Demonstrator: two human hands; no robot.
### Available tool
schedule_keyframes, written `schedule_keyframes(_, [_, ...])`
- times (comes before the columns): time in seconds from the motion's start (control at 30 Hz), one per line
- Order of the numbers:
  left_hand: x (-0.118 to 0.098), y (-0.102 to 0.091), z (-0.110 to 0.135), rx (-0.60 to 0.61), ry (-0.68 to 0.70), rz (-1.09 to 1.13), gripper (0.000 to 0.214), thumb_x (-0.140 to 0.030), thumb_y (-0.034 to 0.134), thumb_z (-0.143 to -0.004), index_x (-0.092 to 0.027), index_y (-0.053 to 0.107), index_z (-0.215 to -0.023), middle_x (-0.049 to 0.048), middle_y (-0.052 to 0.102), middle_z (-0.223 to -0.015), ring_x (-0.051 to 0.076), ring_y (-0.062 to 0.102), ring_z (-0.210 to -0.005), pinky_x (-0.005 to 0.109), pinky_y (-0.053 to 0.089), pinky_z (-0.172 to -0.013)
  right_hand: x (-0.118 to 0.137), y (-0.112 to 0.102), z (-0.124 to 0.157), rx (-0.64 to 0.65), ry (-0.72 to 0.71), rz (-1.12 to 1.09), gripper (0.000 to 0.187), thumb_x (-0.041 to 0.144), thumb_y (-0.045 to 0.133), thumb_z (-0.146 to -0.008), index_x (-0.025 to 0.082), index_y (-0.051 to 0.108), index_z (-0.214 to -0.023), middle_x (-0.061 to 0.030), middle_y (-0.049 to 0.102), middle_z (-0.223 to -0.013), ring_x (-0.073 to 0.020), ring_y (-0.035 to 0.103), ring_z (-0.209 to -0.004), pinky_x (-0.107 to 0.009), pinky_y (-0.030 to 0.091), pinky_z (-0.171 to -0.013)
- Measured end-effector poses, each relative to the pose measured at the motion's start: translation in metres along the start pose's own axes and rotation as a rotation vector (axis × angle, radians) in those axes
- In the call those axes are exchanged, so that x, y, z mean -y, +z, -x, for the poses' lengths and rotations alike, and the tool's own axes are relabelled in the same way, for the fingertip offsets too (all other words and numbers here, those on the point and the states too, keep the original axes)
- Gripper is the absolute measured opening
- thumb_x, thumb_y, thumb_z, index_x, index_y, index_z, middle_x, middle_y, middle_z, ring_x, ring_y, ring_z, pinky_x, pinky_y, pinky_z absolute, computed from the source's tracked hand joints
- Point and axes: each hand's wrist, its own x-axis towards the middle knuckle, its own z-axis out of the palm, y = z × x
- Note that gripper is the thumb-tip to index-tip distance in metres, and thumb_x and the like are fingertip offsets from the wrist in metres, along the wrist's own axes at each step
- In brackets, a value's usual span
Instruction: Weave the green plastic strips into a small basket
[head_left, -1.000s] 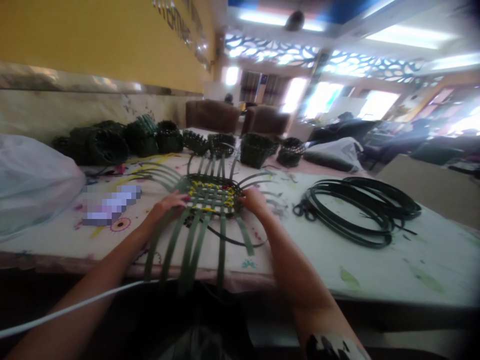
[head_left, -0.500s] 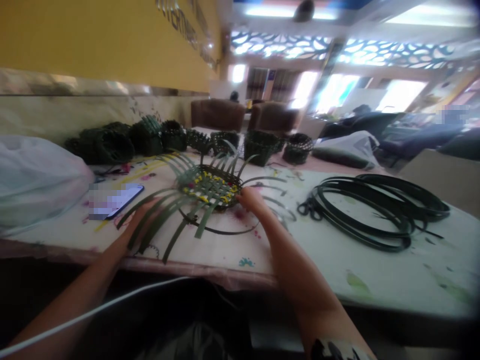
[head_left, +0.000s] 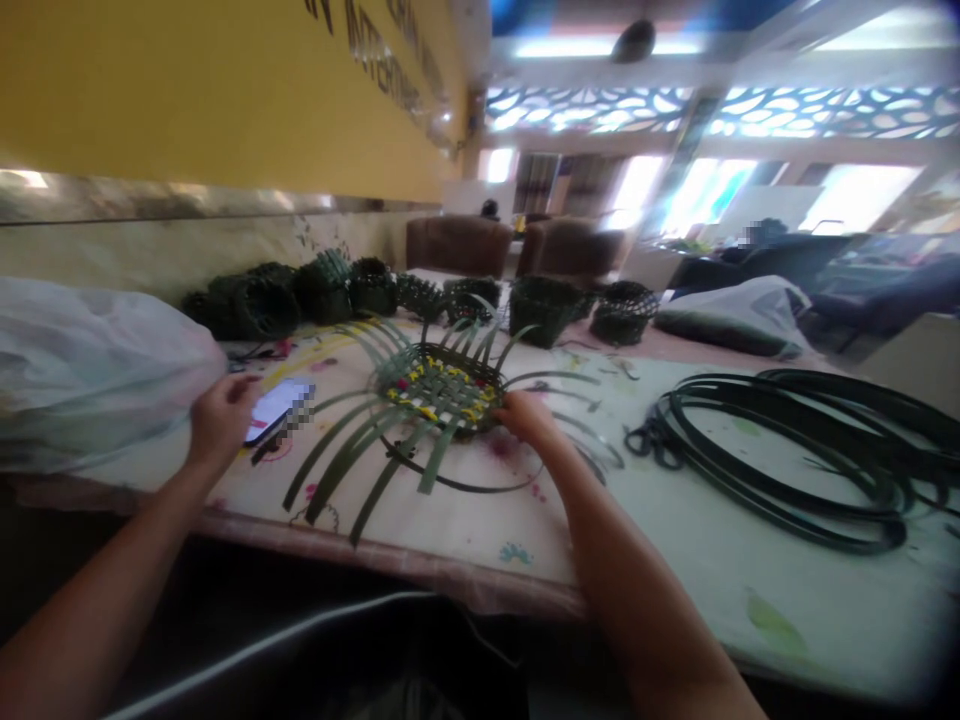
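Observation:
A partly woven basket [head_left: 442, 385] of green strips with yellow ties lies on the table, long loose strips fanning out around it. My right hand [head_left: 523, 412] pinches its right edge with closed fingers. One thin dark strip [head_left: 465, 488] curves in front of the basket. My left hand [head_left: 223, 415] is off the basket, beside the left edge of a lit phone [head_left: 277, 408]. Its fingers look apart and reach towards the screen; whether they touch it I cannot tell.
Coiled green strips [head_left: 780, 455] lie at the right, with scissors [head_left: 654, 442] beside them. Several finished-looking baskets [head_left: 544, 310] line the back. A white plastic bag [head_left: 97, 370] stands at the left; another bag [head_left: 739, 320] lies back right. A white cable [head_left: 300, 632] crosses my lap.
My left hand has left the loose strips at the basket's left and moved left to the phone. My right hand stays at the basket's edge. The view has shifted slightly.

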Motion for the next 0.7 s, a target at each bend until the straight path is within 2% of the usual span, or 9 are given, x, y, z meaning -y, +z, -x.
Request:
schedule_keyframes(0.07, [-0.006,0.018,-0.019,0.193,0.315,-0.058,0.035,-0.039,0.056,-0.089,-0.016,0.071,-0.111,0.0062,0.07,-0.111,0.019,0.064,-0.097,0.036,0.053,-0.093,-0.004,0.001,-0.003,-0.007,-0.018,0.013,0.026,0.029,0.059,-0.09,0.011,0.075,-0.1,-0.0173,0.075,-0.105,-0.0255,0.07,-0.097,-0.027,0.047,-0.073])
schedule_keyframes(0.1, [-0.01,0.031,-0.028,0.276,0.487,-0.068,0.037,-0.04,0.053,-0.091,-0.017,0.07,-0.115,0.0073,0.069,-0.119,0.021,0.062,-0.109,0.04,0.049,-0.103,-0.006,0.002,-0.004,-0.009,-0.028,0.017,0.026,0.029,0.06,-0.09,0.011,0.075,-0.1,-0.017,0.075,-0.107,-0.0258,0.069,-0.098,-0.028,0.046,-0.074])
schedule_keyframes(0.17, [-0.017,0.059,-0.044,0.346,0.732,-0.076,0.04,-0.041,0.048,-0.095,-0.018,0.069,-0.12,0.0099,0.066,-0.128,0.024,0.058,-0.121,0.043,0.043,-0.111,-0.009,0.002,-0.006,-0.009,-0.051,0.021,0.025,0.03,0.06,-0.09,0.013,0.075,-0.1,-0.015,0.074,-0.11,-0.0246,0.068,-0.1,-0.027,0.045,-0.075])
schedule_keyframes(0.27, [-0.021,0.099,-0.063,0.42,0.925,-0.109,0.037,-0.04,0.046,-0.098,-0.024,0.073,-0.118,0.0089,0.063,-0.137,0.025,0.056,-0.125,0.044,0.043,-0.11,-0.014,0.0,-0.007,-0.005,-0.077,0.023,0.024,0.032,0.061,-0.091,0.015,0.076,-0.099,-0.0116,0.075,-0.108,-0.0219,0.067,-0.098,-0.026,0.043,-0.076])
schedule_keyframes(0.37, [-0.016,0.124,-0.071,0.533,0.993,-0.099,0.035,-0.04,0.045,-0.1,-0.03,0.075,-0.115,0.0063,0.067,-0.132,0.024,0.062,-0.116,0.04,0.047,-0.103,-0.016,-0.003,-0.007,0.004,-0.087,0.024,0.024,0.033,0.06,-0.092,0.016,0.076,-0.098,-0.0098,0.076,-0.104,-0.0202,0.067,-0.094,-0.025,0.042,-0.075])
schedule_keyframes(0.47, [-0.007,0.132,-0.069,0.6,0.976,-0.044,0.037,-0.043,0.044,-0.1,-0.027,0.076,-0.111,0.0076,0.069,-0.129,0.023,0.064,-0.111,0.037,0.049,-0.101,-0.015,-0.006,-0.004,0.003,-0.085,0.023,0.026,0.033,0.058,-0.094,0.017,0.076,-0.101,-0.0091,0.076,-0.105,-0.0198,0.067,-0.095,-0.025,0.042,-0.075])
schedule_keyframes(0.63, [-0.006,0.137,-0.054,0.612,0.893,0.089,0.043,-0.047,0.042,-0.1,-0.023,0.076,-0.109,0.0096,0.069,-0.121,0.022,0.064,-0.109,0.036,0.05,-0.099,-0.016,-0.012,0.001,-0.02,-0.059,0.039,0.027,0.035,0.055,-0.095,0.021,0.075,-0.107,-0.0096,0.076,-0.108,-0.0221,0.067,-0.098,-0.027,0.042,-0.075])
schedule_keyframes(0.7, [-0.01,0.14,-0.046,0.591,0.883,0.148,0.044,-0.048,0.042,-0.1,-0.023,0.077,-0.107,0.0097,0.07,-0.114,0.021,0.064,-0.103,0.036,0.052,-0.096,-0.017,-0.019,0.005,-0.077,-0.012,0.054,0.027,0.034,0.055,-0.095,0.021,0.076,-0.105,-0.0106,0.075,-0.107,-0.0243,0.068,-0.097,-0.029,0.044,-0.076])
